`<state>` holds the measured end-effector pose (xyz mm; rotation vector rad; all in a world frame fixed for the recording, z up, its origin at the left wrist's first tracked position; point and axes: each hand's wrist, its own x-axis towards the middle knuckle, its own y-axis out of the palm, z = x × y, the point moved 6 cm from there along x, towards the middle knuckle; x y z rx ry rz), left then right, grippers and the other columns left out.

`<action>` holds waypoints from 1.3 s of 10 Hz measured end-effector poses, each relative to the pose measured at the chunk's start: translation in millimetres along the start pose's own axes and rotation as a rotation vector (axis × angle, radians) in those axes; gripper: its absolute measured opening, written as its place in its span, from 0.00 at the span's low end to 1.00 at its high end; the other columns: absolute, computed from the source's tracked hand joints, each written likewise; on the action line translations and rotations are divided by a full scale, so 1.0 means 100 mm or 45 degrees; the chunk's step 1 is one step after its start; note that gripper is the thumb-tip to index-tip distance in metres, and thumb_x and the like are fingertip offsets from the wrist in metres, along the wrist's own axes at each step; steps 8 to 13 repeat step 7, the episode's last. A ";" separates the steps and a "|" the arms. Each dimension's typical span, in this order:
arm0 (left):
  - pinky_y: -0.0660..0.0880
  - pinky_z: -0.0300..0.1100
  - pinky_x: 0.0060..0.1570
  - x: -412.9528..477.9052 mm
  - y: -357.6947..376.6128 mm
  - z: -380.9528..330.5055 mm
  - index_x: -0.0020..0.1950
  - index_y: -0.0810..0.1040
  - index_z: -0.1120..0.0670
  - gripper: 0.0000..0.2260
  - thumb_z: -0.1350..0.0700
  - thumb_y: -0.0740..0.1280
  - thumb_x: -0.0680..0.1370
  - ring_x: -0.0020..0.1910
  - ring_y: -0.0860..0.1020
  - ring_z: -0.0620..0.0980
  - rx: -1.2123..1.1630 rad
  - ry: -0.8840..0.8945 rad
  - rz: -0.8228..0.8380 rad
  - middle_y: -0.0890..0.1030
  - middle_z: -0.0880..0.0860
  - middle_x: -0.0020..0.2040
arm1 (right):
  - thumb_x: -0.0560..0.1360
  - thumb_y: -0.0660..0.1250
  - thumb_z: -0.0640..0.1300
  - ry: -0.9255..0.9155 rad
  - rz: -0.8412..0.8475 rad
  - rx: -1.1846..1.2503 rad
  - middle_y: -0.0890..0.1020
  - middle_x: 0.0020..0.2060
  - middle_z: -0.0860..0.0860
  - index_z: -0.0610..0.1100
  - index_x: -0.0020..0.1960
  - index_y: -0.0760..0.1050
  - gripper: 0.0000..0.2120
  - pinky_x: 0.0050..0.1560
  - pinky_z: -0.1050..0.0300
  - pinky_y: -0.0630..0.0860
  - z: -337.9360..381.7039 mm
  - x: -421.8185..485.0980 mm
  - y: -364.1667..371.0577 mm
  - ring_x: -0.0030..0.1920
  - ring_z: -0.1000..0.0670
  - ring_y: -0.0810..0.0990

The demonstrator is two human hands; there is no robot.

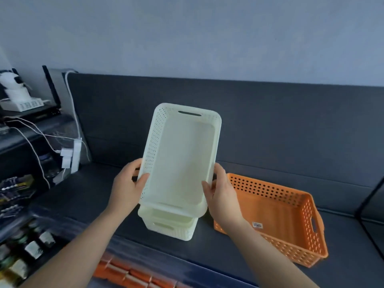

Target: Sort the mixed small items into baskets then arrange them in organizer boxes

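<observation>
Grips a white basket (180, 154) at frame centre, tilted up with its open side toward the camera: left hand (126, 183) curled round the left rim, thumb inside; right hand (220, 192) curled round the right rim. Rests its near end on a second white basket (182, 231) standing on the dark sofa (270, 125). At lower right, on the seat just beside: an orange basket (280, 215).
</observation>
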<state>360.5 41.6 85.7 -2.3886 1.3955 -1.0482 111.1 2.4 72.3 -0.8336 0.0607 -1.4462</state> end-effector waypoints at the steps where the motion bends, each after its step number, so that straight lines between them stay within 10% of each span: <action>1: 0.76 0.31 0.45 0.10 0.03 0.41 0.64 0.75 0.47 0.16 0.60 0.67 0.78 0.51 0.78 0.35 -0.026 -0.046 0.117 0.79 0.39 0.55 | 0.78 0.61 0.44 0.091 0.038 -0.108 0.77 0.52 0.51 0.49 0.69 0.61 0.20 0.32 0.65 0.72 -0.08 0.02 0.36 0.35 0.57 0.76; 6: 0.78 0.46 0.47 0.20 0.53 1.23 0.63 0.76 0.50 0.16 0.60 0.67 0.76 0.46 0.79 0.46 0.188 -0.273 0.475 0.80 0.47 0.50 | 0.79 0.60 0.46 0.502 0.279 -0.376 0.70 0.64 0.48 0.44 0.70 0.60 0.21 0.53 0.56 0.73 -0.39 0.04 0.84 0.57 0.48 0.76; 13: 0.77 0.46 0.51 0.28 0.52 1.25 0.67 0.73 0.50 0.20 0.56 0.69 0.75 0.50 0.78 0.47 0.236 -0.310 0.519 0.78 0.50 0.56 | 0.78 0.62 0.50 0.479 0.336 -0.425 0.68 0.66 0.47 0.44 0.72 0.58 0.26 0.54 0.57 0.73 -0.34 0.08 0.72 0.58 0.48 0.75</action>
